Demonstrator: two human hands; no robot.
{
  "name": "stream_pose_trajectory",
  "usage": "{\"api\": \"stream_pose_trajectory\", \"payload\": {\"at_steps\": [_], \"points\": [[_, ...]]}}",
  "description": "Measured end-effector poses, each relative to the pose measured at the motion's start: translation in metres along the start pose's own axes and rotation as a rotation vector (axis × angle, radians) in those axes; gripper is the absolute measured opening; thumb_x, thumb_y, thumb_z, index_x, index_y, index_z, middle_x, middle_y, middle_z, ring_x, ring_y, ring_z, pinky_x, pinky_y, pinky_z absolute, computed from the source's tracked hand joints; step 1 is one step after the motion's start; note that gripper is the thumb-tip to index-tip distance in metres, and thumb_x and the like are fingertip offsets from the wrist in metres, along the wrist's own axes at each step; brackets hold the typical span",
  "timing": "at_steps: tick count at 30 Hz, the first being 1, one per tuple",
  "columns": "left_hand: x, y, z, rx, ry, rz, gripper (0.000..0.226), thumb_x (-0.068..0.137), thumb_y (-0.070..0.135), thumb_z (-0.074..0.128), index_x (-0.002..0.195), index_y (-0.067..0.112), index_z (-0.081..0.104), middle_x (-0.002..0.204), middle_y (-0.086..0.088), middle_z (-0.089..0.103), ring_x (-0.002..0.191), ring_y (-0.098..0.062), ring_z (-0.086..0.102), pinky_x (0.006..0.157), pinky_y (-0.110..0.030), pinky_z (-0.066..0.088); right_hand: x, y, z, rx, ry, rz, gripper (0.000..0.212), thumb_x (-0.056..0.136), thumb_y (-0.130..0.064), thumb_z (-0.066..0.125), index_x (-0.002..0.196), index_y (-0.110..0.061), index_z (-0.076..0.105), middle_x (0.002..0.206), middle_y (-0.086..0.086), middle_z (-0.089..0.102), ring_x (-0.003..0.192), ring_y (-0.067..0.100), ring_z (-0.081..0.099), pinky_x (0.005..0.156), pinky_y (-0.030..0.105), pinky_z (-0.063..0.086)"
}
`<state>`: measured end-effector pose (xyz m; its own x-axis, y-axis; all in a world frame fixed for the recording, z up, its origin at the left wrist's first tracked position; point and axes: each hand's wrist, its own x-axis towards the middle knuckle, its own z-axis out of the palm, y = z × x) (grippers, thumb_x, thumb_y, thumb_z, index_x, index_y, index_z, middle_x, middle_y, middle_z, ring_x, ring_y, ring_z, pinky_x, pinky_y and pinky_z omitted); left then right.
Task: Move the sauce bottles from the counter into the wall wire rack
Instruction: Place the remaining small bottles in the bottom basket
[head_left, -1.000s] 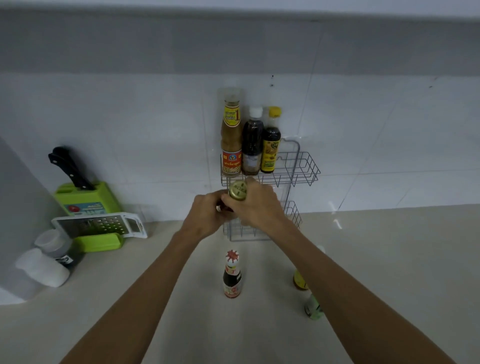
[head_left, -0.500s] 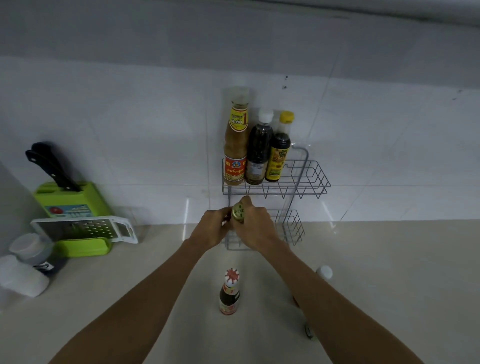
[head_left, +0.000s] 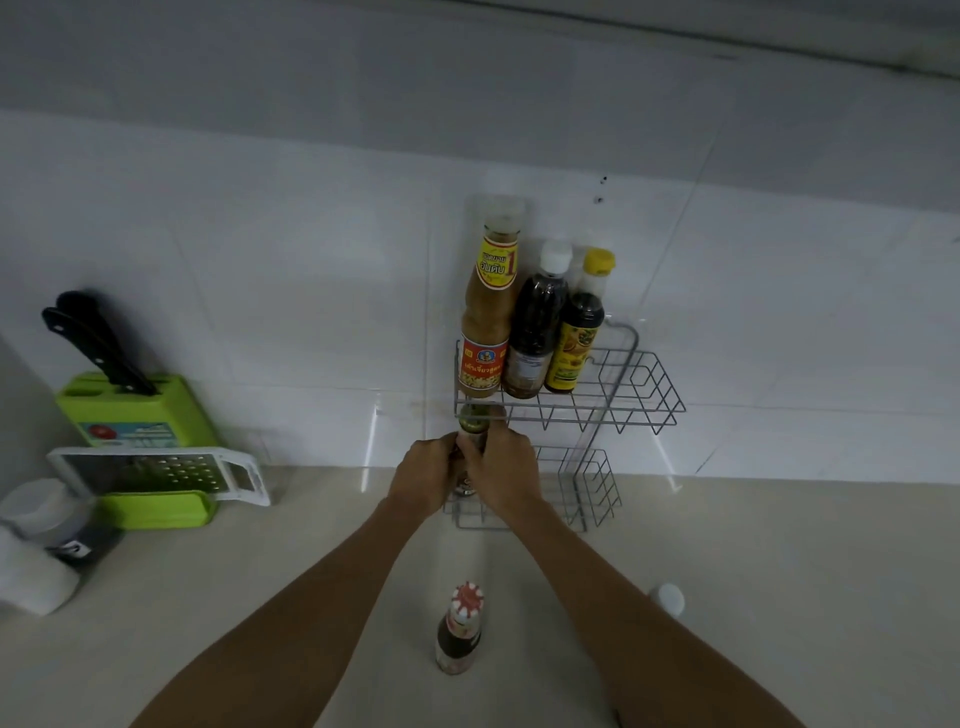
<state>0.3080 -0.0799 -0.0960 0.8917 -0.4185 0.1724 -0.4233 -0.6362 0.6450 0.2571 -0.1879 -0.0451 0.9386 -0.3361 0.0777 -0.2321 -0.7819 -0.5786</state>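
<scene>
both hands, left hand (head_left: 423, 480) and right hand (head_left: 506, 475), clamp the gold-capped bottle (head_left: 471, 422) at the wire rack (head_left: 644, 410) lower tier; probably glass (rigid, slippery), best held mid-body.

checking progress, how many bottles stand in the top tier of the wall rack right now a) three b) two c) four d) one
a, three bottles stand side by side in the top tier of the rack: a tan sauce bottle, a dark white-capped bottle and a yellow-capped bottle.
</scene>
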Motion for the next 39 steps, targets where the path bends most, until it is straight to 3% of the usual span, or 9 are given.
{"api": "stream_pose_trajectory", "payload": {"at_steps": [13, 17, 20, 23, 28, 32, 34, 36, 39], "points": [[0.013, -0.002, 0.010, 0.000, 0.018, -0.022, 0.007, 0.092, 0.007, 0.052, 0.094, 0.007, 0.059, 0.082, -0.013, 0.072, 0.070, -0.032, 0.066, 0.057, -0.029, 0.045, 0.022, 0.008, 0.012, 0.031, -0.163, 0.143, 0.035, 0.106, -0.032, 0.036, 0.116, -0.003, 0.053, 0.108, 0.020, 0.069, 0.098, 0.035, 0.068, 0.078, 0.042, 0.054], [0.015, -0.002, 0.011, -0.107, 0.023, -0.078, 0.019, 0.093, 0.009, 0.057, 0.111, 0.006, 0.063, 0.097, -0.015, 0.073, 0.085, -0.029, 0.069, 0.074, -0.035, 0.056, 0.022, 0.014, 0.009, 0.113, -0.187, 0.144, 0.033, 0.106, -0.024, 0.038, 0.132, -0.004, 0.045, 0.116, 0.021, 0.068, 0.103, 0.035, 0.067, 0.084, 0.043, 0.055], [0.009, 0.005, 0.003, -0.163, 0.079, -0.185, 0.040, 0.092, 0.018, 0.064, 0.129, 0.004, 0.058, 0.118, -0.017, 0.069, 0.104, -0.028, 0.067, 0.083, -0.021, 0.047, 0.018, 0.019, -0.003, 0.181, -0.208, 0.140, 0.040, 0.106, -0.021, 0.037, 0.143, -0.005, 0.037, 0.128, 0.024, 0.062, 0.112, 0.037, 0.063, 0.090, 0.041, 0.053], [-0.008, 0.010, -0.007, -0.143, 0.093, -0.254, 0.049, 0.094, 0.026, 0.062, 0.136, 0.003, 0.053, 0.130, -0.018, 0.063, 0.116, -0.028, 0.062, 0.094, -0.023, 0.043, 0.009, 0.027, -0.021, 0.159, -0.219, 0.113, 0.038, 0.105, -0.020, 0.039, 0.139, -0.003, 0.042, 0.132, 0.023, 0.059, 0.117, 0.037, 0.060, 0.085, 0.030, 0.045], [-0.072, 0.014, -0.024, -0.237, 0.115, -0.374, 0.033, 0.094, 0.023, 0.060, 0.125, 0.012, 0.065, 0.127, -0.007, 0.067, 0.116, -0.020, 0.063, 0.097, -0.017, 0.038, -0.030, 0.042, -0.045, 0.167, -0.281, 0.086, 0.026, 0.103, -0.018, 0.041, 0.126, -0.012, 0.052, 0.123, 0.016, 0.063, 0.090, 0.026, 0.062, 0.067, 0.028, 0.045], [-0.139, 0.010, -0.017, -0.509, -0.007, -0.510, 0.046, 0.088, -0.002, 0.056, 0.130, 0.017, 0.059, 0.118, 0.000, 0.069, 0.113, -0.017, 0.064, 0.093, -0.026, 0.051, -0.076, 0.045, -0.063, 0.118, -0.562, -0.054, 0.031, 0.094, -0.010, 0.053, 0.120, -0.028, 0.054, 0.139, 0.002, 0.056, 0.116, 0.017, 0.058, 0.083, 0.025, 0.045], [-0.168, 0.010, -0.009, -0.510, -0.174, -0.500, 0.066, 0.078, -0.006, 0.061, 0.137, 0.022, 0.051, 0.124, 0.001, 0.066, 0.117, -0.014, 0.059, 0.094, -0.032, 0.053, -0.103, 0.040, -0.065, 0.121, -0.683, -0.129, 0.039, 0.092, -0.019, 0.060, 0.125, -0.037, 0.048, 0.139, -0.002, 0.054, 0.110, 0.013, 0.061, 0.076, 0.021, 0.045], [-0.188, 0.016, 0.002, -0.509, -0.269, -0.440, 0.070, 0.071, 0.008, 0.073, 0.135, 0.030, 0.051, 0.123, 0.009, 0.065, 0.115, -0.007, 0.058, 0.090, -0.021, 0.049, -0.127, 0.029, -0.061, 0.108, -0.718, -0.209, 0.045, 0.092, -0.032, 0.062, 0.134, -0.037, 0.044, 0.134, 0.000, 0.056, 0.104, 0.015, 0.064, 0.075, 0.022, 0.049], [-0.199, 0.034, 0.023, -0.565, -0.228, -0.438, 0.045, 0.070, 0.023, 0.079, 0.107, 0.040, 0.059, 0.099, 0.020, 0.069, 0.090, 0.009, 0.064, 0.064, -0.003, 0.044, -0.148, 0.013, -0.049, -0.055, -0.602, -0.317, 0.037, 0.099, -0.028, 0.054, 0.134, -0.018, 0.048, 0.123, 0.011, 0.061, 0.106, 0.027, 0.060, 0.086, 0.037, 0.051]]}}
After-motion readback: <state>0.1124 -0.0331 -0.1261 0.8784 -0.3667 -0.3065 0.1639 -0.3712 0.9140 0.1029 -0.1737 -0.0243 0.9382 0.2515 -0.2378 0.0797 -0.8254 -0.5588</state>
